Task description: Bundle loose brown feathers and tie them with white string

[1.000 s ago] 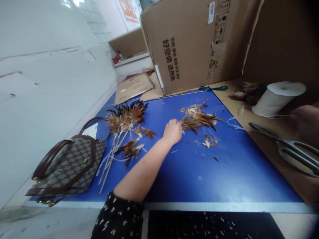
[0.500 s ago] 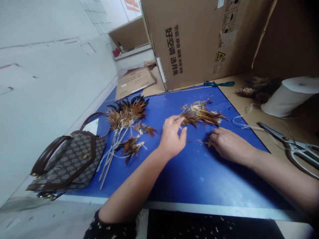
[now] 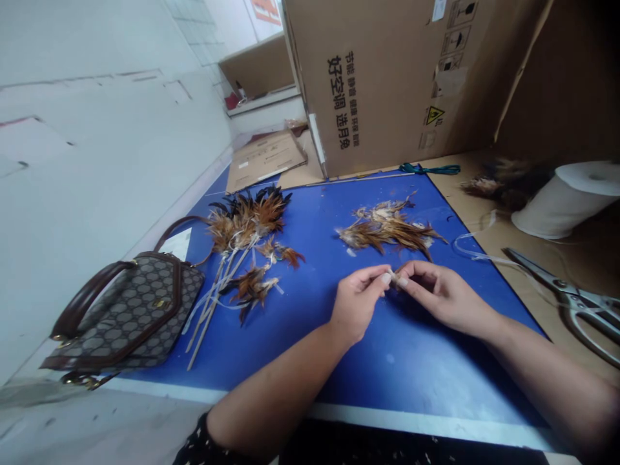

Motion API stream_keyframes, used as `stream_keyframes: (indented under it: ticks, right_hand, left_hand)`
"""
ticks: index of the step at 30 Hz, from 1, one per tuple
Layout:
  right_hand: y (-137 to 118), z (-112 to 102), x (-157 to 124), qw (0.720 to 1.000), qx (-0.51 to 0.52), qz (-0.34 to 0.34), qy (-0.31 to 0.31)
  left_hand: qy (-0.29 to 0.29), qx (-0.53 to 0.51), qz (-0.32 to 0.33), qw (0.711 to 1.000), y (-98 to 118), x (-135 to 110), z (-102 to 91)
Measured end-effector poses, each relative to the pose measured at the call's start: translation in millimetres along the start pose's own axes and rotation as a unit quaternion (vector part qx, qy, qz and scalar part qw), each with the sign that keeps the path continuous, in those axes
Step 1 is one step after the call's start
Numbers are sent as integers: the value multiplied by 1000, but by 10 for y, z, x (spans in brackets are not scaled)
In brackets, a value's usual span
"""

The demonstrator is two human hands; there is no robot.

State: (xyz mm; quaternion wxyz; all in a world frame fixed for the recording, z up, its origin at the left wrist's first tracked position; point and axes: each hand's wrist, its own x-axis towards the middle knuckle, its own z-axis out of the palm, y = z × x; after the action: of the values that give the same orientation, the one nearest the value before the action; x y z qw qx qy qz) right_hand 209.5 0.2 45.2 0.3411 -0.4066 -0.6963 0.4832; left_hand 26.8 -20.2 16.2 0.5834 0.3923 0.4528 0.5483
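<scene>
My left hand (image 3: 361, 297) and my right hand (image 3: 433, 290) meet fingertip to fingertip above the blue table mat (image 3: 411, 368). Both are closed in a pinch on a small feather (image 3: 394, 278), pale and brownish, mostly hidden by the fingers. Just beyond them lies a loose pile of brown feathers (image 3: 392, 229). To the left, brown and black feather bunches (image 3: 249, 219) are fixed on thin pale sticks (image 3: 210, 316). Two smaller feather tufts (image 3: 254, 290) lie beside those sticks, with bits of clear ribbon or tape.
A patterned handbag (image 3: 140, 310) stands at the left edge. Large scissors (image 3: 571, 294) and a white roll (image 3: 566, 200) lie on cardboard at the right. A tall cardboard box (image 3: 387, 84) borders the back, with a green cord bundle (image 3: 431, 169) at its foot.
My left hand has left the feather pile and come towards me to meet my right hand. The right hand has turned and moved slightly left, and both now pinch the small feather.
</scene>
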Motion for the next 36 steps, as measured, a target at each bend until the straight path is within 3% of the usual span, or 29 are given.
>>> stream_keyframes:
  ticks: [8,14,18,22,26,36]
  right_hand:
    - [63,143,20,997,51,49,-13]
    - [127,167,14,998,39,45,-23]
    - [145,160,8,1000,-4,2,21]
    - [120,108,6,993,-51,-78,74]
    - [95,95,9,988,-78,-124,49]
    - [106,129,12,988,-96,-120,8]
  left_hand:
    - [-34,20,45,998,-41,-33,-56]
    - [-62,-50,-30,996,-124,-11,-138]
    - [-55,-111,-66,990,-94,5,-196]
    - [-78,-36,-62,994,-4,-7,-262]
    - [-120,44,-80,989,74,-53,-287]
    - [-162,93,-89,978,39,-88,-304]
